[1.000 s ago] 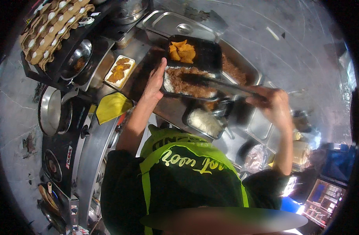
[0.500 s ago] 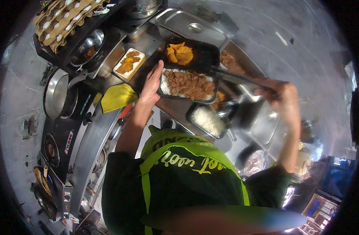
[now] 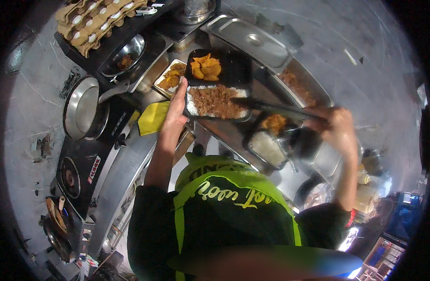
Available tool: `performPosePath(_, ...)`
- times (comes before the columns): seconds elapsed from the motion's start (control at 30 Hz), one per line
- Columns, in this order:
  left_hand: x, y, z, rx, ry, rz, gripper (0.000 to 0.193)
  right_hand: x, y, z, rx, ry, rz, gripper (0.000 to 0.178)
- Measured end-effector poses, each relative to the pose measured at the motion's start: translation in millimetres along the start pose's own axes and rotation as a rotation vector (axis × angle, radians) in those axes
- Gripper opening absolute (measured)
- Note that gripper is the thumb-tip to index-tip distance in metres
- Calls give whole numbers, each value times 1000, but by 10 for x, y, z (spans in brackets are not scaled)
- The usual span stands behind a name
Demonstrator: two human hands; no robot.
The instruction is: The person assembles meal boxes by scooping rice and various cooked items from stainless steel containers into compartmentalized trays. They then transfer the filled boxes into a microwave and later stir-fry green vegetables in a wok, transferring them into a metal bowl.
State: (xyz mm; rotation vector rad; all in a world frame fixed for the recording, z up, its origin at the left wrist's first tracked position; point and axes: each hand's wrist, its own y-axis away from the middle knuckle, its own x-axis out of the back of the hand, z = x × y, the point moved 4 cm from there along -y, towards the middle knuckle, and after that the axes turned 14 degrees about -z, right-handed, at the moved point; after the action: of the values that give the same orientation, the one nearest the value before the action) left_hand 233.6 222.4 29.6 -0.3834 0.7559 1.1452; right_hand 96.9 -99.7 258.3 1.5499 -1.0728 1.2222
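The left hand (image 3: 177, 105) has its grip on the left side of a two-part black box (image 3: 234, 70), held above the table, with orange pieces (image 3: 206, 68) in the far part and brown meat (image 3: 212, 103) over rice (image 3: 191, 102) in the near one. The right hand (image 3: 336, 129), blurred, has its grip closed around a dark utensil (image 3: 285, 110), its tip at the meat. Just beyond is a metal pan (image 3: 323, 92).

box (image 3: 236, 69): smth plast. | lid (image 3: 246, 40): shiny mtl | carton (image 3: 97, 29): rgh paper
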Motion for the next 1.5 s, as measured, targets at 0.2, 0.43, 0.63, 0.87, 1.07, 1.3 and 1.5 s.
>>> performPosePath(0.2, 379, 15, 25, 84, 23, 34, 65, -17, -70, -300, -74, 36, -39, 29)
performPosePath(0.43, 828, 62, -113, 192, -110, 35, 76, -11, -336, -536, -266, -405, 16, 36)
performPosePath(0.63, 598, 336, -168, 411, -457, 28, 93, -681, -1674, -1315, -61, -268, -24, 48)
performPosePath(0.87, 794, 48, -438, 204, -515, 20, 69, -1416, -3634, -2418, 160, -224, -60, 48)
performPosePath(1.07, 1176, -49, -680, -147, -1130, -222, 59, -1455, -4239, -3006, 201, -101, -170, 29)
performPosePath(1.3, 1611, -603, -862, -22, -992, -160, 56, -1235, -3972, -3044, 228, 38, 129, 23)
performPosePath(1.5, 1192, -595, -793, 39, -893, 130, 63, -853, -3058, -1458, 92, 57, -3, 24)
